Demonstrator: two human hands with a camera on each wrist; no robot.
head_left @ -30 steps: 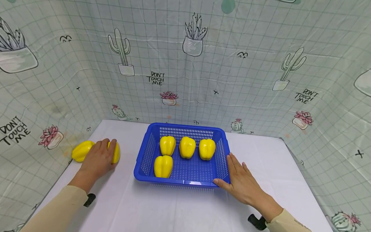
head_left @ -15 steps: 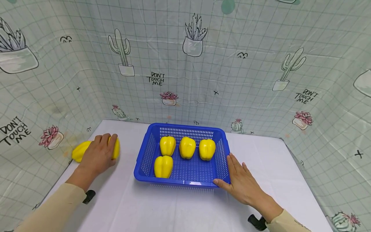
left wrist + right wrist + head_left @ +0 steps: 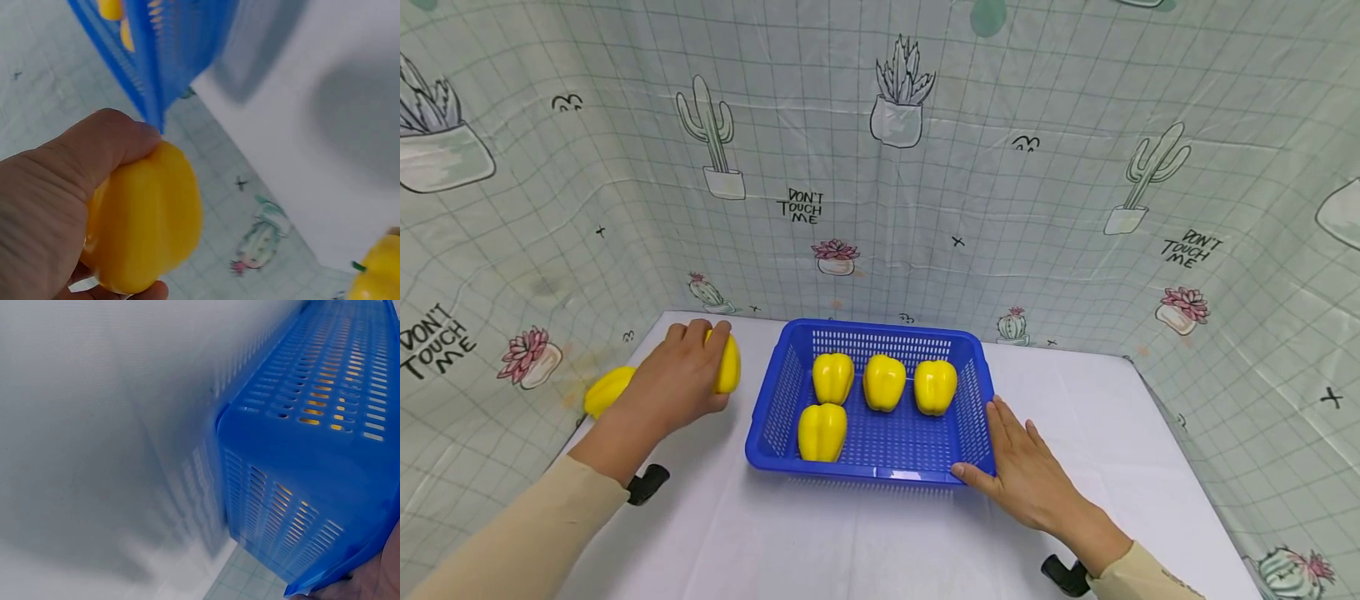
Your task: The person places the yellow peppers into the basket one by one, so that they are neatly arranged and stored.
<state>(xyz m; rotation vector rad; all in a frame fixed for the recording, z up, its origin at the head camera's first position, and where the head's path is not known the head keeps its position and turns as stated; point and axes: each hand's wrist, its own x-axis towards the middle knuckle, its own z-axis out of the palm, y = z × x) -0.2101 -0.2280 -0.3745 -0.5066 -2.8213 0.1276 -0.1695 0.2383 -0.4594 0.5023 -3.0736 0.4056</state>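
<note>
Left hand (image 3: pixel 677 379): fingers and thumb curled over a yellow bell pepper (image 3: pixel 727 364), gripping it just off the blue basket's left wall, near the tabletop's far left corner. The left wrist view shows the thumb pressed on the pepper's top and the fruit filling the palm.
Held pepper: smooth, glossy, yellow; mostly covered by the hand in the head view, with only its right end showing past the fingertips.
Right hand (image 3: pixel 1028 475): flat and relaxed, fingers straight, resting against the basket's near right corner, thumb along the front rim. It grips nothing.
Blue basket (image 3: pixel 782 392): a rectangular plastic basket with slotted walls, sitting at the middle of the tabletop, closer to the far edge.
Peppers in the basket: four yellow ones. Three stand in a row along the far wall, namely a left pepper (image 3: pixel 832 377), a middle pepper (image 3: pixel 883 381) and a right pepper (image 3: pixel 935 387). A fourth pepper (image 3: pixel 822 431) sits in the near left corner.
Spare pepper (image 3: pixel 606 390): yellow, lying at the tabletop's left edge, behind the left wrist and partly hidden by it.
Tabletop (image 3: pixel 850 542): white, covered with a smooth cloth.
Backdrop (image 3: pixel 1000 208): pale green gridded sheet printed with cacti and the words "DON'T TOUCH ME", rising behind and to both sides.
</note>
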